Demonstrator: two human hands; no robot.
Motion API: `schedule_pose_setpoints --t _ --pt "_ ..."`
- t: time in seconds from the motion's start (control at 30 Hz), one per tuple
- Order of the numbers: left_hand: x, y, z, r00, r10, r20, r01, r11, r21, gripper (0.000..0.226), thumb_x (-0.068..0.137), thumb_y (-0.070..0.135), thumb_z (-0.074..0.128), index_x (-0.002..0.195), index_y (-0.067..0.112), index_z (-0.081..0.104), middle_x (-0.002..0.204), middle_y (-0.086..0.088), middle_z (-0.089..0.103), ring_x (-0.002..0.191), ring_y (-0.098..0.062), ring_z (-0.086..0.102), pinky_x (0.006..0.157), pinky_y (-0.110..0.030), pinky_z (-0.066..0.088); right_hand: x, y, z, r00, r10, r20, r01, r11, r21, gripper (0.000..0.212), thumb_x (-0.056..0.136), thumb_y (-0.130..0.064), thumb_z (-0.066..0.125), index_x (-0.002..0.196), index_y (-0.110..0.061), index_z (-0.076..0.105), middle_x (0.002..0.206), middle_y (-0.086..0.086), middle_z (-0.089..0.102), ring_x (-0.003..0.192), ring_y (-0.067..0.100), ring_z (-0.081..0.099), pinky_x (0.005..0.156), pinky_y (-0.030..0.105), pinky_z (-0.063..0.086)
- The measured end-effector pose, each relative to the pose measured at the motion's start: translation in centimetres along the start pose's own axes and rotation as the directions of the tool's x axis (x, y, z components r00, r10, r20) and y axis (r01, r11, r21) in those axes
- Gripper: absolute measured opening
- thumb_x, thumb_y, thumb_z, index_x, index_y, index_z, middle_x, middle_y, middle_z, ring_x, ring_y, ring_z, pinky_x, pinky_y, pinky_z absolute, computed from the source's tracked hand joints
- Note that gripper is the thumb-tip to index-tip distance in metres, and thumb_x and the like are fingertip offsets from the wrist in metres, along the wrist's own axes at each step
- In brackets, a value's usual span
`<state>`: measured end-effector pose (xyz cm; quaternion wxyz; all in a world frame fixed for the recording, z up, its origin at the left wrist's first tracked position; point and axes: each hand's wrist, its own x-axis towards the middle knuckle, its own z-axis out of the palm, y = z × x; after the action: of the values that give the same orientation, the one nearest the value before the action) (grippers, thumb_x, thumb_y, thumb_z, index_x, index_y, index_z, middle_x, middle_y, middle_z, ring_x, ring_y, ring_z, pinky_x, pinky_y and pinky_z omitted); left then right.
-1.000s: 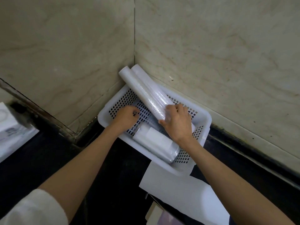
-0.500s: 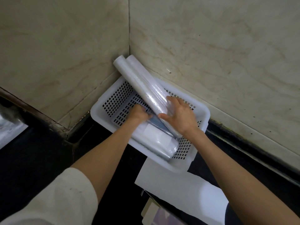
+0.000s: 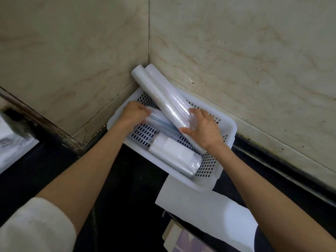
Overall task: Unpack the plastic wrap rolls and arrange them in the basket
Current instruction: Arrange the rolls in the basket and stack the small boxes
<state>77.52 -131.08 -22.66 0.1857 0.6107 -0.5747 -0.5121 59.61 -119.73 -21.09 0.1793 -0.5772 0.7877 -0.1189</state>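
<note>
A white perforated basket sits in the wall corner on a dark counter. Two long plastic wrap rolls lean side by side out of it toward the corner. My right hand grips their lower end. A bluish roll lies flat under them on the basket floor, and my left hand is closed on its left end. A short thick roll with a white label lies along the basket's near side.
A white sheet of paper lies in front of the basket, with an opened cardboard box at the bottom edge. Marble walls close in behind and to the left. A white packet sits at far left.
My left hand has moved left to the basket's far-left side and closed on the flat roll's end. My right hand has shifted along the two long rolls' lower end.
</note>
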Motion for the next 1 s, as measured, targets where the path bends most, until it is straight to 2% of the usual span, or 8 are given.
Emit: schedule_pose_setpoints --t 0.13,0.27,0.3,0.37,0.43,0.5,0.77,1.0 --pt "-1.1 -1.1 0.9 0.989 0.141 0.034 -0.137 0.828 0.544 0.022 0.087 0.008 0.052 0.106 -0.002 0.052 0.092 -0.018 0.06 0.075 -0.026 0.055 0.054 -0.029 0.041 -0.1 -0.1 0.0 1.0 0.009 0.004 -0.009 1.0 0.003 0.072 0.077 -0.048 0.065 0.136 -0.021 0.034 0.142 0.007 0.042 0.127 0.028 0.042 0.101 0.047 0.041" --pt "-1.9 -1.0 1.6 0.957 0.292 0.004 -0.205 0.663 0.72 0.03 0.086 0.007 0.056 0.113 0.003 0.043 0.109 -0.022 0.053 0.085 -0.033 0.057 0.058 -0.036 0.039 0.2 -0.1 -0.2 1.0 0.017 0.021 -0.017 1.0 0.005 0.073 0.076 -0.049 0.065 0.137 -0.023 0.034 0.143 0.006 0.041 0.127 0.028 0.042 0.101 0.048 0.042" --pt "-2.0 -0.8 1.5 0.931 0.364 0.019 -0.259 0.624 0.737 0.027 0.086 0.008 0.055 0.111 0.003 0.046 0.11 -0.021 0.052 0.087 -0.032 0.055 0.061 -0.037 0.04 0.2 -0.1 -0.2 0.999 0.019 0.026 -0.019 1.0 0.005 0.073 0.076 -0.05 0.065 0.137 -0.024 0.033 0.143 0.006 0.041 0.127 0.028 0.043 0.101 0.048 0.042" --pt "-2.1 -0.9 1.5 0.88 0.425 0.215 -0.447 0.581 0.68 0.023 0.088 0.014 0.054 0.11 0.005 0.054 0.112 -0.016 0.053 0.099 -0.03 0.051 0.075 -0.038 0.044 0.3 0.0 -0.2 0.999 0.018 0.029 -0.018 1.0 0.005 0.073 0.076 -0.05 0.065 0.137 -0.024 0.033 0.143 0.006 0.041 0.126 0.028 0.043 0.101 0.049 0.042" --pt "-2.8 -1.0 1.8 0.817 0.328 0.474 -0.565 0.615 0.549 0.031 0.088 0.025 0.057 0.117 0.012 0.057 0.121 -0.009 0.055 0.117 -0.028 0.044 0.096 -0.04 0.037 0.3 0.0 -0.1 1.0 0.013 0.019 -0.013 1.0 0.0 0.073 0.076 -0.05 0.065 0.136 -0.024 0.033 0.142 0.006 0.041 0.125 0.028 0.043 0.1 0.048 0.043" --pt "-3.3 -1.1 2.7 0.768 0.231 0.597 -0.593 0.608 0.528 0.042 0.085 0.034 0.06 0.125 0.023 0.053 0.134 -0.004 0.049 0.129 -0.025 0.035 0.106 -0.042 0.025 0.2 0.0 -0.1 1.0 0.009 0.011 -0.009 1.0 0.003 0.072 0.077 -0.049 0.065 0.136 -0.024 0.034 0.141 0.006 0.042 0.125 0.028 0.044 0.099 0.048 0.043" --pt "-2.8 -1.7 4.9 0.754 0.13 0.643 -0.629 0.422 0.653 0.054 0.076 0.022 0.065 0.128 0.028 0.049 0.14 -0.004 0.042 0.128 -0.024 0.031 0.107 -0.047 0.023 0.5 0.3 -0.2 1.0 0.002 0.023 -0.002 1.0 0.01 0.071 0.077 -0.048 0.065 0.136 -0.023 0.035 0.141 0.007 0.042 0.125 0.028 0.043 0.098 0.045 0.043" --pt "-3.2 -1.8 4.1 0.724 0.264 0.637 -0.67 0.487 0.56 0.031 0.081 0.019 0.061 0.11 0.025 0.055 0.119 -0.001 0.059 0.106 -0.024 0.053 0.083 -0.032 0.033 0.2 0.2 -0.2 1.0 0.003 0.017 -0.003 1.0 0.004 0.071 0.078 -0.049 0.064 0.136 -0.023 0.034 0.142 0.007 0.041 0.126 0.029 0.042 0.098 0.047 0.043"
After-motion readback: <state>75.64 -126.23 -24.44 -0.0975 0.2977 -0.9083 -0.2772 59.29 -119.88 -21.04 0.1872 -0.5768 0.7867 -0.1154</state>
